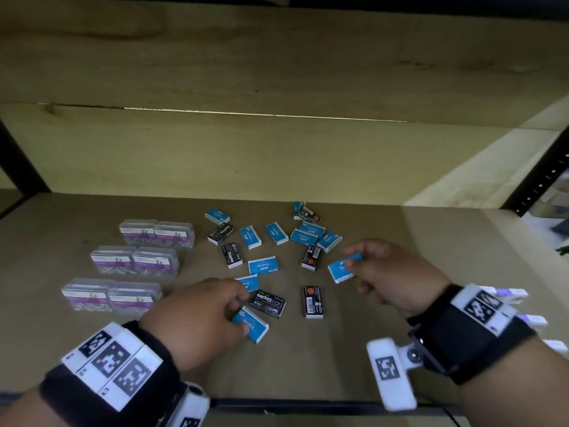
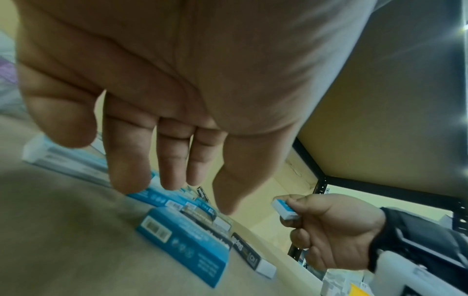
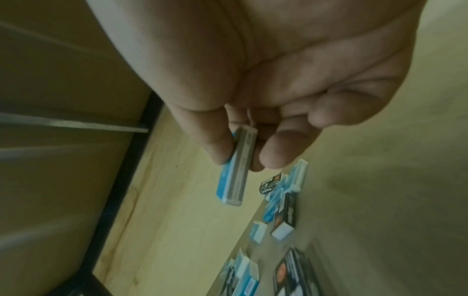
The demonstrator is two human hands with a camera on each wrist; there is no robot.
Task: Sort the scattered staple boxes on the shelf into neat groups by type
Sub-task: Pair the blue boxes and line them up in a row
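Pinched blue staple box (image 3: 234,170), seemingly long-axis tilted

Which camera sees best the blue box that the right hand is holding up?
The head view: the blue box shows its whole printed top, pinched by the right hand above the shelf. The right wrist view shows only its thin edge between thumb and fingers. The left wrist view shows only one small end.

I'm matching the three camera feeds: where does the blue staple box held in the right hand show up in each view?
Head: blue cardboard staple box, centre-right, pinched by the right hand.
Left wrist: lower right.
Right wrist: centre, edge-on.
Shared landmark: black metal shelf post.
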